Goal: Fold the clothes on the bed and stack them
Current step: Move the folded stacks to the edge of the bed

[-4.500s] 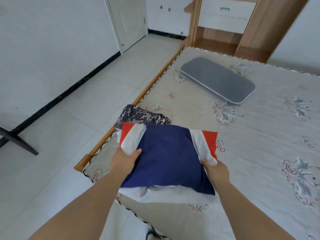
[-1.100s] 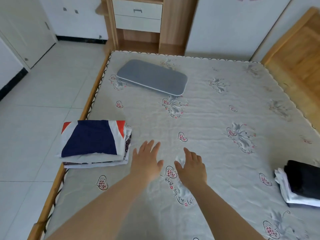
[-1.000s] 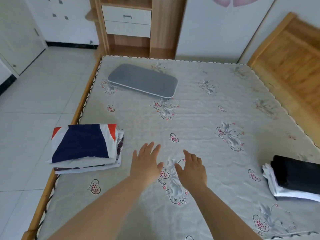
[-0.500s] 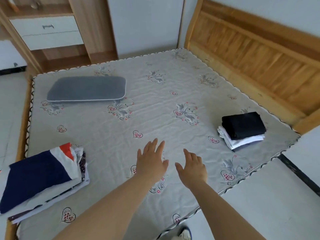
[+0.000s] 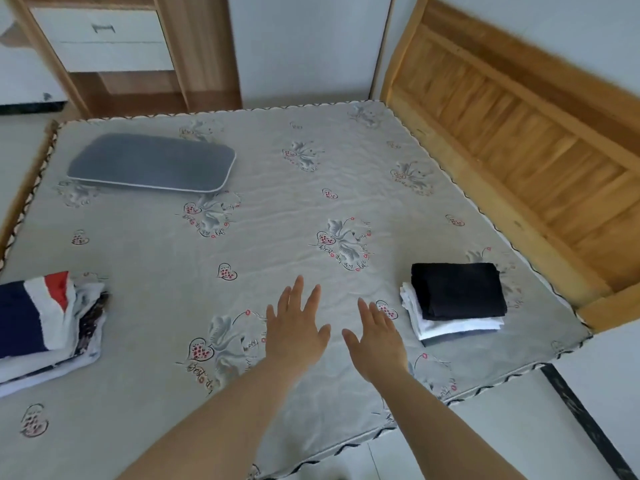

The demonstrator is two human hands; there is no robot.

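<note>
A stack of folded clothes (image 5: 45,327) lies at the bed's left edge, topped by a navy, white and red garment. A second folded stack (image 5: 453,299), black on top of white, sits near the bed's right corner. My left hand (image 5: 294,327) and my right hand (image 5: 375,337) hover side by side over the bed (image 5: 277,209) between the two stacks. Both have straight, spread fingers and hold nothing. My right hand is a short way left of the black stack.
A flat grey pillow (image 5: 152,164) lies at the far left of the bed. A wooden headboard (image 5: 519,140) runs along the right side. A wooden cabinet with white drawers (image 5: 100,39) stands beyond the bed. Floor tiles show at the near right corner.
I let go of the navy garment onto the left stack, and both hands came off it open. My view has swung right, bringing the black and white stack closer to my hands.
</note>
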